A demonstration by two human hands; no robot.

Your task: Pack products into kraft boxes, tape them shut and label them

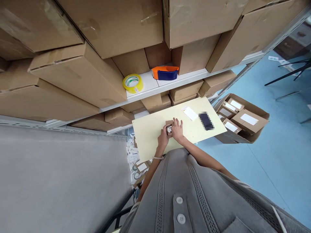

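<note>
Grey buttoned garment (pixel 179 194) fills the near foreground, both forearms reaching out from it over the worktop (pixel 150 136), a pale yellow board. Thin band on the left wrist.

Left hand (pixel 163 137) and right hand (pixel 178 129) are together at the board's middle, both closed around a small cardboard box (pixel 168 123). Left grips it from the near-left side, right lies over it with fingers spread across the top. A small shiny item (pixel 169 129) sits between the hands at the box; too small to identify.

Just beyond the right hand, on the same board: a white label sheet (pixel 190 113), flat. Right of that, a dark flat object (pixel 206 121), blurred out.

Below the left hand, off the board's edge: a heap of small packets and tape rolls (pixel 136 161) on the floor.

Further right of the hands, on the blue floor: an open carton (pixel 243 123) holding small labelled parcels.

Beyond the hands, a white shelf (pixel 150 84) carries a yellow tape roll (pixel 132 83) and, to its right, an orange-and-blue tape dispenser (pixel 165 72). Large cardboard cartons (pixel 73 74) are stacked on it all round, above and below.
</note>
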